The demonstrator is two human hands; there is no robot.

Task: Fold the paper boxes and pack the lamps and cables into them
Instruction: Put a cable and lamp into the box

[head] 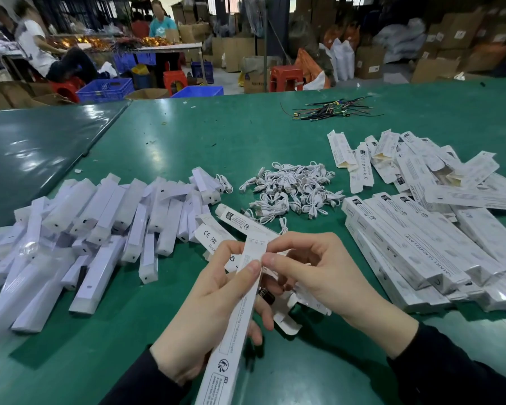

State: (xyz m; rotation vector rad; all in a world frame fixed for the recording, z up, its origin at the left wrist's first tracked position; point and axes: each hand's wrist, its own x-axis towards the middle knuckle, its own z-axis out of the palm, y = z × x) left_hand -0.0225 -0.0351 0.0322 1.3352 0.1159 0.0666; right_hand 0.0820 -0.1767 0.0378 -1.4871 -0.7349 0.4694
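My left hand [208, 311] grips a long white paper box [234, 331] that runs from the bottom edge up to the middle of the view. At the box's upper end my right hand [313, 273] pinches its flap, thumb against my left thumb. A pile of white bagged lamps [100, 226] lies on the left. Coiled white cables [292, 188] form a heap in the middle. Flat unfolded boxes [240, 226] lie just beyond my hands.
Folded white boxes [415, 244] are stacked at the right, with open ones [398, 162] scattered behind them. A bundle of dark wires [333, 111] lies far back on the green table [187, 135]. People sit at another table [170, 47] behind, among blue crates and cardboard cartons.
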